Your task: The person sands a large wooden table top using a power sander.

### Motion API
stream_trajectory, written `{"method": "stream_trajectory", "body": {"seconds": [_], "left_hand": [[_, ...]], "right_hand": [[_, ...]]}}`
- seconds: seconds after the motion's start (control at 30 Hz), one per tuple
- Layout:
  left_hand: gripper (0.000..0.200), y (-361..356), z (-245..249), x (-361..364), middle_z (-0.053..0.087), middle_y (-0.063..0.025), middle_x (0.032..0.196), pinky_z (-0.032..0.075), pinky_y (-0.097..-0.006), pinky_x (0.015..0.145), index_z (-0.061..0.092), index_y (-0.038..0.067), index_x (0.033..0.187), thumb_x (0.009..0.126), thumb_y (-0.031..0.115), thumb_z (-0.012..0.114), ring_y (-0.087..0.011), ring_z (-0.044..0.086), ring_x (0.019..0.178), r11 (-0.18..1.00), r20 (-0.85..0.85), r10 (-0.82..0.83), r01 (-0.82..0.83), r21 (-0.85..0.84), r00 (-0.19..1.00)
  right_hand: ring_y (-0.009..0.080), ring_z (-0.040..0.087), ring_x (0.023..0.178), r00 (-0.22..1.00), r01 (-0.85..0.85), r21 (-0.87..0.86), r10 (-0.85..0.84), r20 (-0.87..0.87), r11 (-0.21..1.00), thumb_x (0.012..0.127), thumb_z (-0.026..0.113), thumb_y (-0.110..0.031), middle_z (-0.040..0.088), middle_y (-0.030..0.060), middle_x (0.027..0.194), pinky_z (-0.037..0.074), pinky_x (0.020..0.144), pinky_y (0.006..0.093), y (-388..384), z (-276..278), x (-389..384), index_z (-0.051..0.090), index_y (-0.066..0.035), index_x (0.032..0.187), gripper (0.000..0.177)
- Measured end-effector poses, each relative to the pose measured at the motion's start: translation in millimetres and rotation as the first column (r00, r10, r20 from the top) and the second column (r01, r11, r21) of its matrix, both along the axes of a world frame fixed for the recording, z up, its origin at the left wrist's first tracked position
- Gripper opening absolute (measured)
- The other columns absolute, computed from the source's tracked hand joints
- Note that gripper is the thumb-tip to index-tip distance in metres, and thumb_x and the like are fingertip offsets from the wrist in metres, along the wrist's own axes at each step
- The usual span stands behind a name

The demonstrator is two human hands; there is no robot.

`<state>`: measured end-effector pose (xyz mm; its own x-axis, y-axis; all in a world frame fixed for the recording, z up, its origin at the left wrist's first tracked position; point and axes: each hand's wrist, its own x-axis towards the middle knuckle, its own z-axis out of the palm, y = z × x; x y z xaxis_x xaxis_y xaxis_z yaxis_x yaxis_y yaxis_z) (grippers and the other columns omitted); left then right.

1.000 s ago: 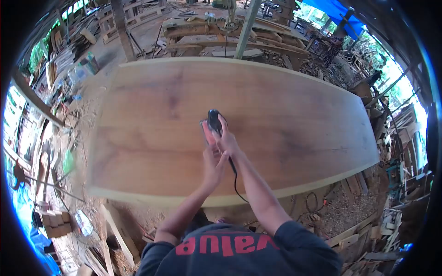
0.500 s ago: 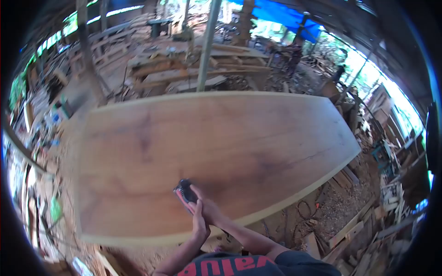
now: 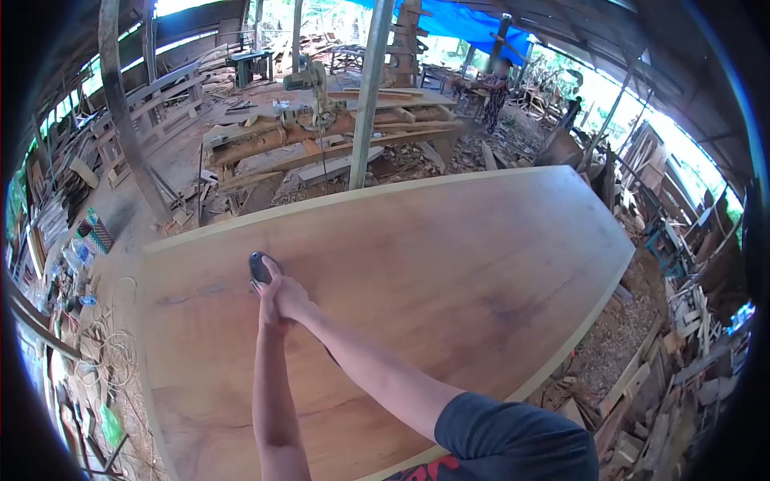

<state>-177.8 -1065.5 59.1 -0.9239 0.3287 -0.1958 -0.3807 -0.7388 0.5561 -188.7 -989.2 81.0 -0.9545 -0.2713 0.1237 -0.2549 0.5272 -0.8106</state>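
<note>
A large wooden slab (image 3: pixel 385 272) with pale edges fills the middle of the view. On its upper left part rests a dark handheld power tool (image 3: pixel 258 266), mostly covered by the hands. My right hand (image 3: pixel 290 298) is wrapped round the tool's body. My left hand (image 3: pixel 271 309) presses against the tool and the right hand from the left, its fingers closed. Both arms are stretched out over the slab. Dark grain streaks and a greyish patch mark the wood beside the tool.
A metal post (image 3: pixel 369 104) rises behind the slab's far edge. Beyond it lie stacked planks (image 3: pixel 337 152) and a saw machine (image 3: pixel 313 84). A person (image 3: pixel 495 92) is at the back right. Scrap wood (image 3: pixel 634 401) lies right; a green bag (image 3: pixel 111 425) lies left.
Both hands and the tool have moved away from the slab's near edge, toward its far left part. The arms are stretched out further, and the camera view has shifted.
</note>
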Motion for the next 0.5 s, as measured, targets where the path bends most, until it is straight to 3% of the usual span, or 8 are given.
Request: {"method": "stream_trajectory", "body": {"seconds": [0.13,0.27,0.47,0.5], "left_hand": [[0.043,7.4,13.1,24.1,0.058,-0.009,0.091,0.052,-0.0444,0.07,0.049,0.008,0.109,0.084,0.04,0.061,-0.027,0.061,0.082,1.0,0.008,-0.009,0.009,-0.013,1.0],[0.049,33.1,-0.6,79.2,0.058,-0.0103,0.1,0.053,-0.0463,0.078,0.047,0.011,0.116,0.082,0.044,0.062,-0.0286,0.061,0.09,0.993,0.088,-0.093,0.1,-0.07,0.992],[0.057,114.8,-10.1,230.0,0.057,-0.0105,0.108,0.053,-0.0453,0.079,0.043,0.01,0.123,0.083,0.045,0.062,-0.0274,0.06,0.098,0.987,0.118,-0.072,0.088,-0.138,0.99],[0.058,127.1,-3.7,261.6,0.053,-0.0119,0.116,0.052,-0.044,0.083,0.038,0.009,0.129,0.086,0.042,0.059,-0.028,0.057,0.105,0.981,0.12,-0.092,0.11,-0.16,0.989]], "right_hand": [[0.033,0.056,0.109,0.996,0.006,0.009,-0.005,-0.085,1.0,0.089,0.052,-0.034,0.052,0.0148,0.13,0.044,0.094,0.0445,4.8,3.6,25.6,0.025,-0.02,0.143,0.062],[0.0316,0.056,0.109,0.984,0.016,0.031,-0.01,-0.179,0.999,0.089,0.052,-0.032,0.053,0.0134,0.13,0.043,0.096,0.0448,38.5,0.1,90.0,0.027,-0.019,0.143,0.06],[0.0295,0.057,0.109,0.965,0.026,0.075,-0.006,-0.264,0.997,0.089,0.05,-0.029,0.054,0.0113,0.129,0.042,0.099,0.0453,119.8,-30.8,233.1,0.029,-0.017,0.142,0.058],[0.0291,0.057,0.109,0.963,0.03,0.08,-0.007,-0.27,0.996,0.089,0.05,-0.029,0.054,0.0109,0.129,0.041,0.1,0.0454,127.4,-30.4,252.3,0.03,-0.016,0.142,0.058]]}}
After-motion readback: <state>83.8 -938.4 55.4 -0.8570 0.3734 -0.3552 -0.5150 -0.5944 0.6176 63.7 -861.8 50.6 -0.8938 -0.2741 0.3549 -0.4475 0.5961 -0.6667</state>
